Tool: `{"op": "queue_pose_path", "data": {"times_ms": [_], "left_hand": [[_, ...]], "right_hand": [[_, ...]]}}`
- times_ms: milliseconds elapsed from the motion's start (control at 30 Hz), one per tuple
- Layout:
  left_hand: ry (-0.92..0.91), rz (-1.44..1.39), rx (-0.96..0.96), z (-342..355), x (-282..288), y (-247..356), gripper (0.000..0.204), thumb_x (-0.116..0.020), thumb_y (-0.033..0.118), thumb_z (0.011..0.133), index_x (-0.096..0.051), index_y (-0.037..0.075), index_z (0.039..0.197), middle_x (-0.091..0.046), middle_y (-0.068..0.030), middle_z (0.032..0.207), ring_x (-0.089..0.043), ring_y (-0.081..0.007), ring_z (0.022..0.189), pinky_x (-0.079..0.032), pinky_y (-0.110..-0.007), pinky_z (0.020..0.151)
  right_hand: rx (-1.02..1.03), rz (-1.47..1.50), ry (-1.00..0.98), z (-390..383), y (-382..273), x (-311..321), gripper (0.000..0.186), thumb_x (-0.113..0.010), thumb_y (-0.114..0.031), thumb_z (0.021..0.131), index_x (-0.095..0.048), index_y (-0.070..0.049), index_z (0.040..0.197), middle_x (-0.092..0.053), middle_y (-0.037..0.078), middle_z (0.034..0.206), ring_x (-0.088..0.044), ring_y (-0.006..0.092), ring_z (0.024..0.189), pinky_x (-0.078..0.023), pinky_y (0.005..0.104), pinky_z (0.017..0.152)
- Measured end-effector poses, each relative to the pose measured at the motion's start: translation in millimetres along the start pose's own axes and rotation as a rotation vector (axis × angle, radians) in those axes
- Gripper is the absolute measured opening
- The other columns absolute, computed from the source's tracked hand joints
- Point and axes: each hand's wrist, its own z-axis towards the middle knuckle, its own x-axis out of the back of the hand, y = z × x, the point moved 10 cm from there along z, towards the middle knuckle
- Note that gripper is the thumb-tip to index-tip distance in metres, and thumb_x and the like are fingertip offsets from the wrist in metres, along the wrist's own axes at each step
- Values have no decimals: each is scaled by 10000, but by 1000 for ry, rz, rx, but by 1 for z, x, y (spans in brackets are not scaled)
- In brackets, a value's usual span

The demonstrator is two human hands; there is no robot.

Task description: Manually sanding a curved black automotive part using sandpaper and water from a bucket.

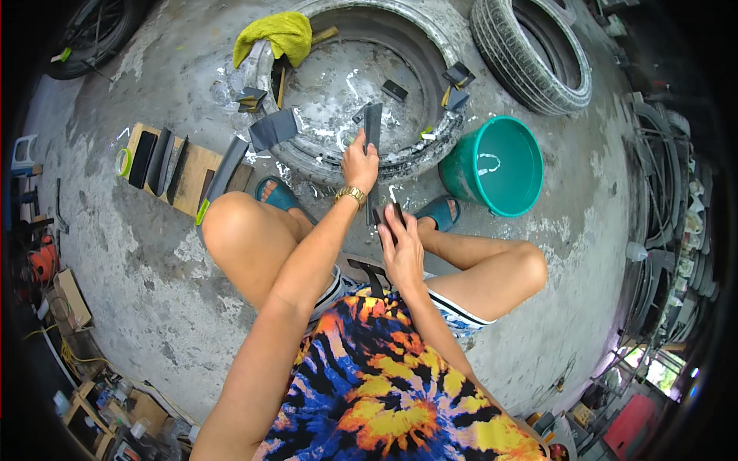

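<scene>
My left hand (360, 163), with a gold-coloured watch on its wrist, is closed around the lower end of a dark grey flat strip (373, 125). That strip points away from me over the near rim of a large tire (319, 163) lying flat on the floor. Nearer my body, my right hand (403, 250) has its fingers bent around a small black flat piece (397, 214), partly hidden by the fingers. The exact kind of either piece cannot be made out. Another dark grey sheet (274, 130) rests on the tire's rim, left of my left hand.
A teal bucket (453, 163) of water stands at the right. On the left, a wooden board (201, 144) carries several dark strips. A yellow-green cloth (274, 37) drapes over the tire's far left rim. Another tire (503, 58) lies at the back right.
</scene>
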Motion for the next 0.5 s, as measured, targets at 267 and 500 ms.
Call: {"op": "queue_pose_path", "data": {"times_ms": [267,500], "left_hand": [[23,9,-17,0,-3,-5,452,-560,143,863,-546,41,1303,-635,-269,1092,-618,-425,1004,-475,-463,886],[-30,51,3,1,-5,-1,460,-566,142,855,-546,47,1304,-641,-269,1068,-620,-435,974,-476,-478,870]], "right_hand": [[41,30,54,6,4,0,410,-610,-187,912,-560,-91,1307,-511,284,1214,-552,453,1073,-468,452,894],[34,180,-151,20,24,-15,465,-610,-217,913,-512,-87,1348,-495,305,1212,-541,471,1073,-457,464,897]]}}
